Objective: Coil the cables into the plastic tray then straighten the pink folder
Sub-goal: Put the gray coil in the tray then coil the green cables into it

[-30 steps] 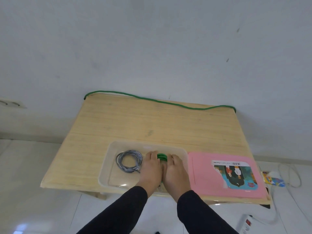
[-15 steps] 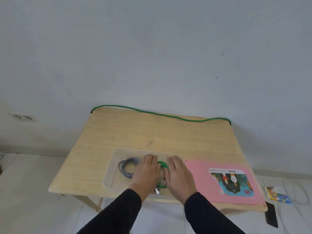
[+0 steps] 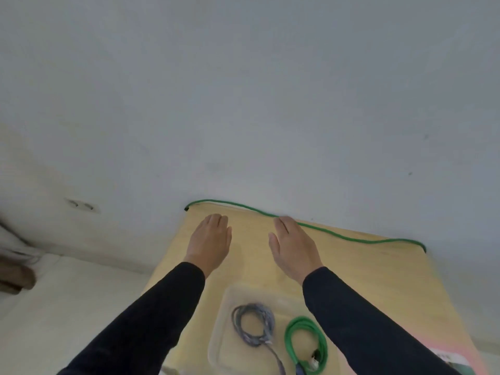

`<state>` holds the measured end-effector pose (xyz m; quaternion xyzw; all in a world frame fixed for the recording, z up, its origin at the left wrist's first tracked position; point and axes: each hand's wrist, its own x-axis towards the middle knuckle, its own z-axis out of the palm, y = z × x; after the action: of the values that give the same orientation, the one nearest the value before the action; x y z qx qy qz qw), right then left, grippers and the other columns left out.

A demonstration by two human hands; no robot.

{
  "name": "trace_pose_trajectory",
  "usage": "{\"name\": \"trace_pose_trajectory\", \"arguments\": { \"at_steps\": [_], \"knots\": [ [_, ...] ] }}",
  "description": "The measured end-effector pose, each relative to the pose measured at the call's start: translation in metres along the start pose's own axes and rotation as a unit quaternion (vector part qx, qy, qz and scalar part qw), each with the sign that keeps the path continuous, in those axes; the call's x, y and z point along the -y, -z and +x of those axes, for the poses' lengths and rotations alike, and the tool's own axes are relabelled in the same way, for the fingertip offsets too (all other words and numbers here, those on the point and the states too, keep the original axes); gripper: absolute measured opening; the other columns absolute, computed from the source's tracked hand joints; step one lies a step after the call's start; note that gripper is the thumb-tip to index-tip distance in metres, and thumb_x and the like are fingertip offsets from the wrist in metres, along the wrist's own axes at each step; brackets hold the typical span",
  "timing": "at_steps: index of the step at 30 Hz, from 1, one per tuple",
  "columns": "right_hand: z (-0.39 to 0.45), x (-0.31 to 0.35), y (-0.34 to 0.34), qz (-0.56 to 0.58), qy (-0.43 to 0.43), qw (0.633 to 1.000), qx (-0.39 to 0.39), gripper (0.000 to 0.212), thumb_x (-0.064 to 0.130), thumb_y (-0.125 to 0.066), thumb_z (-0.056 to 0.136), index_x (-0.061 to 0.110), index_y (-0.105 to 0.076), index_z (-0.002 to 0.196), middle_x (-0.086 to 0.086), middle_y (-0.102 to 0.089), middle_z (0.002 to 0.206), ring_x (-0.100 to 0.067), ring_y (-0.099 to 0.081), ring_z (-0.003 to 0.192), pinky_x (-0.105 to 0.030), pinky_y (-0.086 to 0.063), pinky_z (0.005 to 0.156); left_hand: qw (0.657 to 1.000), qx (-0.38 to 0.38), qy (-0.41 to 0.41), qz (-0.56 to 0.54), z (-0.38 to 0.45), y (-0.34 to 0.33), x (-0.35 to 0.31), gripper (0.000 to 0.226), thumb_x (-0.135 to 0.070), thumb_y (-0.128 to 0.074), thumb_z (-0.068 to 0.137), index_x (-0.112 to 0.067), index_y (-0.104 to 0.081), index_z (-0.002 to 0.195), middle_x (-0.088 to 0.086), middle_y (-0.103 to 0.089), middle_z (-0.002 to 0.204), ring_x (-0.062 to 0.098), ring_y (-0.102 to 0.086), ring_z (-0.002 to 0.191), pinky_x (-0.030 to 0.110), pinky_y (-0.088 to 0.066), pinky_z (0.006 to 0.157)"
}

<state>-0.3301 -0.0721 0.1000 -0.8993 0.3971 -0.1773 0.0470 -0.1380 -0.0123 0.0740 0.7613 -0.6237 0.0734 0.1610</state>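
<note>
A clear plastic tray (image 3: 220, 331) sits near the table's front edge with a coiled grey cable (image 3: 253, 327) and a coiled green cable (image 3: 305, 345) inside. A long green cable (image 3: 351, 238) lies stretched along the table's far edge. My left hand (image 3: 209, 240) hovers over the far left of the table, fingers together, holding nothing. My right hand (image 3: 293, 244) reaches toward the far edge, its fingertips at the long green cable, holding nothing. Only a corner of the pink folder (image 3: 460, 358) shows at the lower right, partly hidden by my right sleeve.
The wooden table (image 3: 392, 266) stands against a pale wall. A wall socket (image 3: 81, 205) is on the left wall. A dark object (image 3: 13, 274) lies on the floor at the far left.
Both hands left the green coil in the tray and moved forward to the far side of the table. The view shifted forward and left.
</note>
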Motion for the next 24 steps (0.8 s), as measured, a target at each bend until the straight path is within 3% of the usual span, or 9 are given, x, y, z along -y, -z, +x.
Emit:
{"name": "trace_pose_trajectory", "arguments": {
  "at_steps": [4,10,13,17,22,24],
  "knots": [
    [0.064,0.013,-0.039,0.008,-0.007,1.000,0.012,0.041,0.028,-0.033,0.098,0.005,-0.039,0.132,-0.008,-0.047,0.132,-0.021,-0.042,0.123,-0.028,-0.037,0.100,0.999,0.021,0.024,-0.014,0.042,-0.016,0.066,0.015,-0.008,-0.064,0.081,0.000,-0.062,0.093,0.016,-0.066,0.086,0.032,-0.064,0.079,0.036,-0.055,0.067],
    [0.140,0.024,-0.115,0.025,-0.014,0.999,0.045,0.041,0.021,-0.041,0.096,0.002,-0.042,0.132,-0.011,-0.050,0.133,-0.022,-0.046,0.124,-0.029,-0.037,0.103,0.992,0.044,0.047,-0.105,0.094,-0.070,0.144,0.032,-0.011,-0.048,0.092,-0.002,-0.052,0.123,0.015,-0.058,0.122,0.029,-0.053,0.115,0.035,-0.045,0.092],
    [0.167,0.025,-0.148,0.015,0.001,1.000,0.027,0.038,0.021,-0.043,0.092,0.001,-0.053,0.123,-0.012,-0.061,0.120,-0.022,-0.059,0.111,-0.028,-0.046,0.095,0.984,0.065,0.066,-0.151,0.113,-0.100,0.169,0.039,-0.014,-0.042,0.096,-0.006,-0.043,0.134,0.011,-0.048,0.135,0.023,-0.043,0.126,0.029,-0.037,0.101],
    [0.187,0.023,-0.187,0.035,-0.001,0.999,0.033,0.036,0.009,-0.059,0.086,0.001,-0.055,0.121,-0.013,-0.062,0.117,-0.025,-0.061,0.107,-0.035,-0.050,0.092,0.971,0.092,0.070,-0.209,0.125,-0.133,0.187,0.038,-0.019,-0.042,0.096,-0.012,-0.045,0.133,0.009,-0.048,0.135,0.021,-0.046,0.123,0.028,-0.038,0.099],
    [0.203,0.020,-0.213,-0.002,0.009,0.998,0.069,0.039,0.019,-0.041,0.087,0.002,-0.058,0.118,-0.013,-0.065,0.110,-0.029,-0.061,0.101,-0.040,-0.054,0.086,0.961,0.100,0.071,-0.248,0.134,-0.150,0.194,0.032,-0.017,-0.047,0.094,-0.013,-0.054,0.124,0.007,-0.054,0.126,0.020,-0.050,0.116,0.022,-0.038,0.091],
    [0.205,0.020,-0.218,-0.005,0.006,0.998,0.064,0.035,0.016,-0.049,0.086,0.006,-0.058,0.118,-0.010,-0.066,0.108,-0.027,-0.057,0.101,-0.039,-0.053,0.083,0.958,0.096,0.071,-0.261,0.136,-0.150,0.194,0.027,-0.012,-0.051,0.091,-0.011,-0.060,0.116,0.009,-0.058,0.119,0.021,-0.053,0.111,0.025,-0.041,0.085]
  ]
}}
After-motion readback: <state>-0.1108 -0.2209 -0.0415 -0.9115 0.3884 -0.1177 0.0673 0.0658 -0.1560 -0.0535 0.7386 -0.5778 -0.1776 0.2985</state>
